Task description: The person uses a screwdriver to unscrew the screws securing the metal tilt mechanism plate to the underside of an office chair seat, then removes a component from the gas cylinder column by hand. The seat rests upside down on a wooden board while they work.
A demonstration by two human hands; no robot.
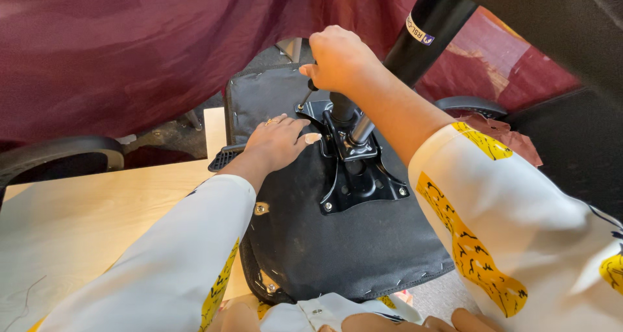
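A right hand (pixel 339 58) clenches a screwdriver (pixel 307 93), its tip at the black metal mounting plate (pixel 360 176) of an upturned chair seat (pixel 337 241). The left hand (pixel 278 140) presses flat and open on the seat, which rests on a wooden table (pixel 78 209) before maroon cloth (pixel 130 40).

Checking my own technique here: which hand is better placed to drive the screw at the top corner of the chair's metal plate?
Probably the right hand: it grips the screwdriver angled toward the metal plate. The left hand lies flat on the seat underside, steadying it.
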